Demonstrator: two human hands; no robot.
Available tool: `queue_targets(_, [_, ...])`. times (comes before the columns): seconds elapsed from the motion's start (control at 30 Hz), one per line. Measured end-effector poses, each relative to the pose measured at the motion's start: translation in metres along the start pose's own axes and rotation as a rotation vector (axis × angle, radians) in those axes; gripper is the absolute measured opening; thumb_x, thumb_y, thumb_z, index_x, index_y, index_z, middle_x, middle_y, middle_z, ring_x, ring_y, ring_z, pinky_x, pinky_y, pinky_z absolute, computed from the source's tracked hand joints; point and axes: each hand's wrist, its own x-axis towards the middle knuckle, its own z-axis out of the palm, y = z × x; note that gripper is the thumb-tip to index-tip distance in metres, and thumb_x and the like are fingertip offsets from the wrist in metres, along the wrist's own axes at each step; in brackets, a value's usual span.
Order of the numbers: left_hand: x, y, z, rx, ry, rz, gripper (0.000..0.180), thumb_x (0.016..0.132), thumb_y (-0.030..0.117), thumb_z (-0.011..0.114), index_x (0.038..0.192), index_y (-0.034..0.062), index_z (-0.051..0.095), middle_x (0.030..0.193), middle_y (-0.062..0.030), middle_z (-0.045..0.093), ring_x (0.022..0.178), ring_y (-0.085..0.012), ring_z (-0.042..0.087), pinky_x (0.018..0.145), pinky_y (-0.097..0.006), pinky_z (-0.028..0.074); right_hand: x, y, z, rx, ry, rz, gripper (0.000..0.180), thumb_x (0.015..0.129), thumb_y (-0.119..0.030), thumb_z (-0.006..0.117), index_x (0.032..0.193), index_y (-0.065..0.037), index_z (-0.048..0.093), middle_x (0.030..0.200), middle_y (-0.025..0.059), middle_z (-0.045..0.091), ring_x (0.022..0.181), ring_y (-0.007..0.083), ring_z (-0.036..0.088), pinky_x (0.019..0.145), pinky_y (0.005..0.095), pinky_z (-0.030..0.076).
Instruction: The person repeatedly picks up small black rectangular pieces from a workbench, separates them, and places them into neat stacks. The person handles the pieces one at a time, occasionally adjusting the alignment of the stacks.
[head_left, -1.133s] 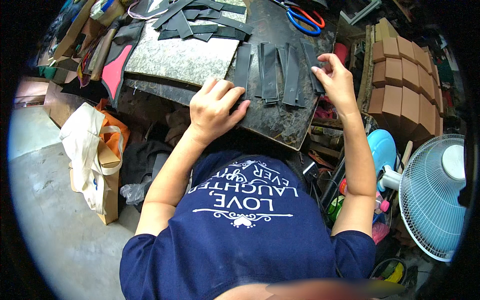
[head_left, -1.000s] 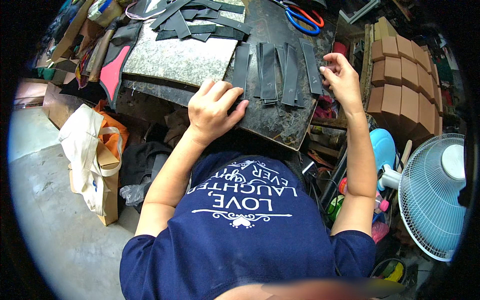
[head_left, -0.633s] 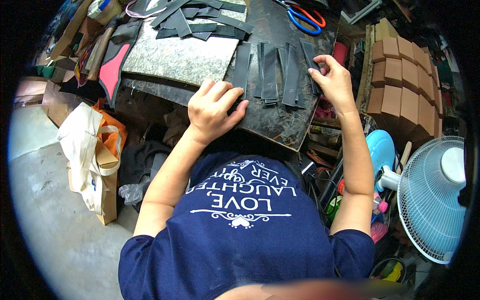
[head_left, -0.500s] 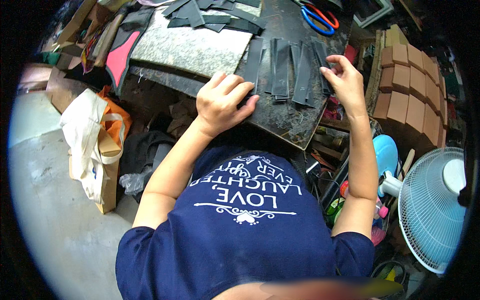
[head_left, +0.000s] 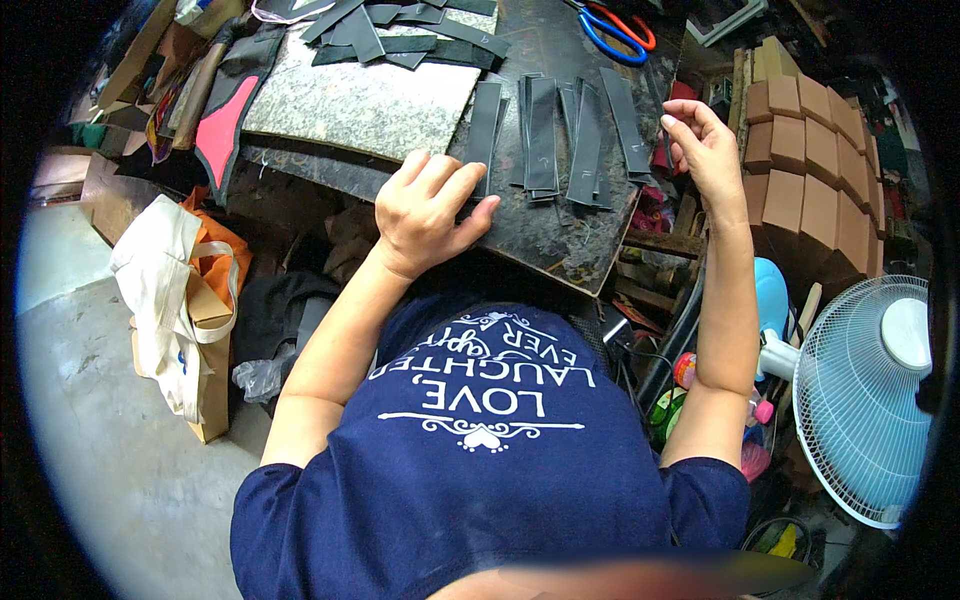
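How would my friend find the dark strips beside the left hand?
Start at the dark table and look just right of its pale speckled board. Dark grey strips lie there in a row; its leftmost strips are yours, the only ones beside the left hand.

Strip pile (head_left: 400, 45) and scissors (head_left: 628, 59) cut off at top edge, fan (head_left: 865, 400) clipped rightward, blurred patch (head_left: 650, 577) below

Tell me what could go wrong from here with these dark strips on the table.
The right hand seems to pinch a thin dark strip edge-on, out past the right edge of the table; if it slips, it could drop into the clutter below. The rightmost strips lie near that edge, so a brush might knock them off. The two middle piles sit close together, so a bump could mix them.
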Motion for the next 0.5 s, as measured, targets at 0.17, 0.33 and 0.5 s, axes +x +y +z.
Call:
queue_targets(0.17, [0.0, 0.001, 0.001, 0.0, 0.001, -0.007, 0.027, 0.076, 0.018, 0.078, 0.099, 0.006, 0.071, 0.085, -0.0077, 0.065, 0.075, -0.0273, 0.06, 0.068, -0.036, 0.049, 0.004, 0.003, -0.005, -0.116, 0.119, -0.137, 0.021, 0.091, -0.018, 0.073, 0.108, -0.006, 0.07, 0.083, -0.0033, 0.066, 0.071, 0.0044, 0.057, 0.061, 0.022, 0.047])
queue_targets(0.33, [0.002, -0.001, 0.003, 0.024, 0.024, 0.018, 0.027, 0.074, 0.021, 0.079, 0.096, 0.0072, 0.07, 0.081, -0.0058, 0.062, 0.072, -0.025, 0.058, 0.065, -0.034, 0.05, -0.005, 0.004, 0.018, -0.496, 0.1, -0.103, 0.031, 0.086, -0.032, 0.075, 0.11, -0.013, 0.071, 0.08, 0.0055, 0.069, 0.074, 0.0166, 0.066, 0.07, 0.0322, 0.052])
queue_targets(0.5, [0.002, -0.001, 0.003, 0.025, 0.028, 0.023, 0.026, 0.074, 0.021, 0.079, 0.095, 0.007, 0.07, 0.081, -0.0058, 0.062, 0.072, -0.025, 0.058, 0.065, -0.034, 0.05, -0.016, -0.003, 0.037, -0.72, 0.083, -0.105, 0.036, 0.081, -0.036, 0.077, 0.107, -0.013, 0.068, 0.092, 0.0065, 0.068, 0.081, 0.0243, 0.067, 0.072, 0.0386, 0.052])
